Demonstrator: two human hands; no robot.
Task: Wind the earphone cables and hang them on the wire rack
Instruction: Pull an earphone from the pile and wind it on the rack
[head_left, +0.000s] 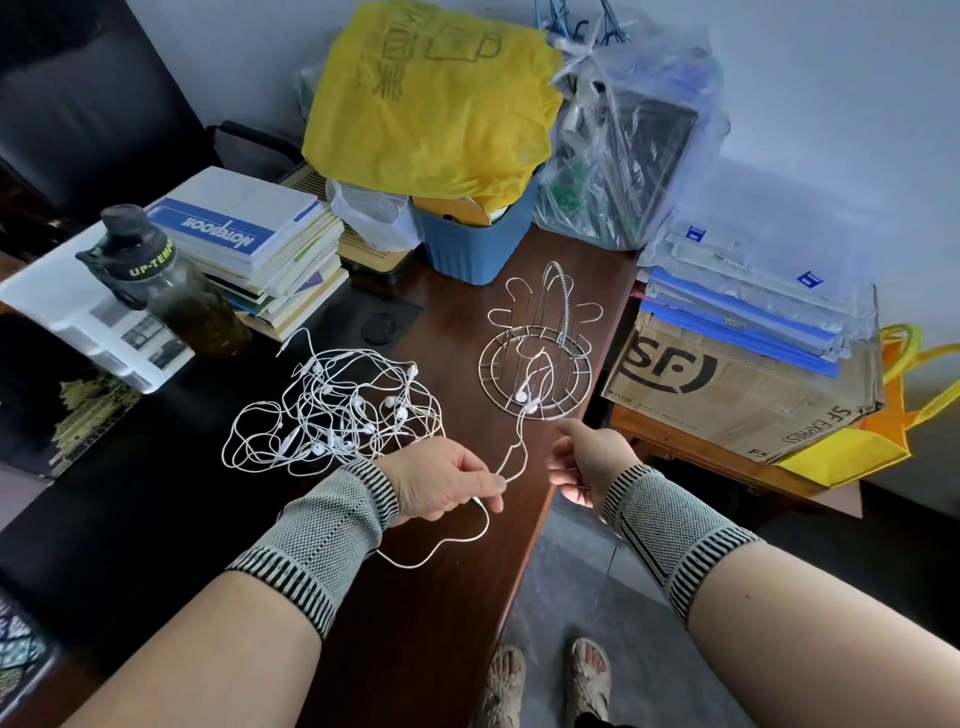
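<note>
A tangle of several white earphone cables (332, 410) lies on the dark wooden desk (457, 597). To its right stands the wire rack (535, 358), a round base with upright hooks. One separate earphone cable (514, 452) runs from its earbuds, which lie on the rack's base, down to my left hand (447, 480). That hand pinches the cable near its plug end, and a loose loop trails below it. My right hand (584, 460) hovers just right of the cable at the desk's edge, fingers loosely curled, and I see nothing in it.
A stack of books (260, 244), a dark bottle (171, 291) and a white box sit at the back left. A blue bin (472, 244) with a yellow bag stands behind the rack. An SF cardboard box (727, 384) with folders sits right of the desk.
</note>
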